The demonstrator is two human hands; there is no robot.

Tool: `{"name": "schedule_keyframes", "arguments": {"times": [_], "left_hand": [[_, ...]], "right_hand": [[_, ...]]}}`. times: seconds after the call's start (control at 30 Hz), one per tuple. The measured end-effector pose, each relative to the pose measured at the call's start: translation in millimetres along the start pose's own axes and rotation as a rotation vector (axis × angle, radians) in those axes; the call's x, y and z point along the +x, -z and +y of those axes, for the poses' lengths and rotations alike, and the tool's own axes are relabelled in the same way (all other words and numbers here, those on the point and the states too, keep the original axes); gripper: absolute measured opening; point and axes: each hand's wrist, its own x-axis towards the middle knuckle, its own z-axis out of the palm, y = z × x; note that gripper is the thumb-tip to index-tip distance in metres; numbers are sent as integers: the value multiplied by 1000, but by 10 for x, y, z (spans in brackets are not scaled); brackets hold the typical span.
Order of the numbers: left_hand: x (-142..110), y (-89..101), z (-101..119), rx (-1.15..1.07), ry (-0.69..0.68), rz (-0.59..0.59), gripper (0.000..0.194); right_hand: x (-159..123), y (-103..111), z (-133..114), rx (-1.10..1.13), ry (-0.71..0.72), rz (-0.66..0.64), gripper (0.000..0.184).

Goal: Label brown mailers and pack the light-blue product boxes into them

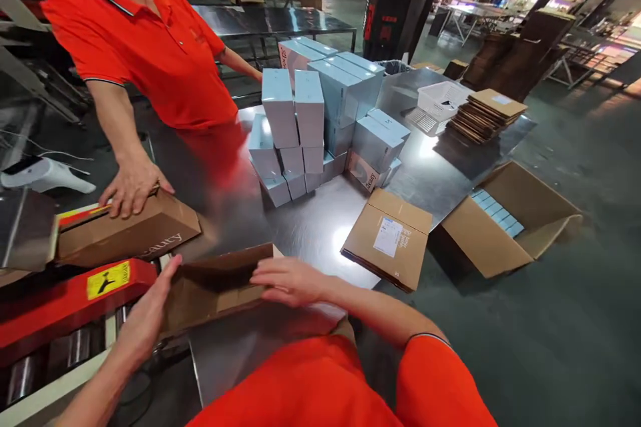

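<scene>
My left hand [145, 317] lies flat against the left end of a brown cardboard box [215, 287] at the near edge of the steel table [310, 227]. My right hand [290, 280] rests flat on the box's top flap, fingers stretched out. The box lies on its side by a red taping machine [65, 297]. Across from me, a co-worker in an orange shirt presses a hand [133, 187] onto a second brown box [130, 233] sitting at that machine.
Pale blue product boxes [320, 127] are stacked mid-table. A labelled sealed carton [388, 237] lies at the table's right edge. An open carton [505, 217] stands on the floor. Flat cartons [483, 113] and a white basket [441, 100] sit farther back.
</scene>
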Motion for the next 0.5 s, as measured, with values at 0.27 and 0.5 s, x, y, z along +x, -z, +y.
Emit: {"name": "schedule_keyframes", "arguments": {"times": [0.27, 0.5], "left_hand": [[-8, -79, -57, -223, 0, 35, 66], [49, -85, -58, -234, 9, 36, 63]], "right_hand": [[138, 2125, 2247, -388, -1065, 665, 81], [-151, 2126, 2511, -217, -1066, 631, 79]]}}
